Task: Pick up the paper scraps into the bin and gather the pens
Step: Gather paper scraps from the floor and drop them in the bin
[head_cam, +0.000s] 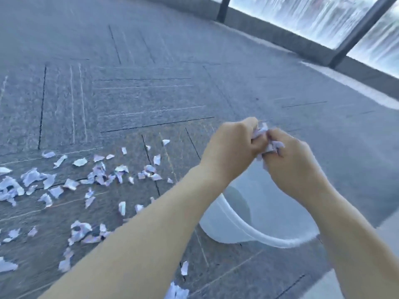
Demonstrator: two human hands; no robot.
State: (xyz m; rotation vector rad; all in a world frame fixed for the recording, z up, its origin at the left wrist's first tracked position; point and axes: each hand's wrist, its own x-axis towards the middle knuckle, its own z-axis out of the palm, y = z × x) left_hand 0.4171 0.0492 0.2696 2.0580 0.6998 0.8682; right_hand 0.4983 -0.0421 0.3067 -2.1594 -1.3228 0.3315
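Both my hands meet above a white round bin [278,241] that stands on the grey carpet. My left hand [232,151] and my right hand [295,160] are each closed on a bunch of white paper scraps [262,132], pressed together between them. Many more torn paper scraps [99,171] lie scattered over the carpet to the left of the bin. My forearms hide much of the bin's rim and part of its inside. No pens are visible.
Grey carpet tiles [151,61] with dark seams cover the floor. A low grey ledge [291,39] and tall windows with dark frames [362,24] run along the far right. A lighter floor strip [386,231] shows at the right edge.
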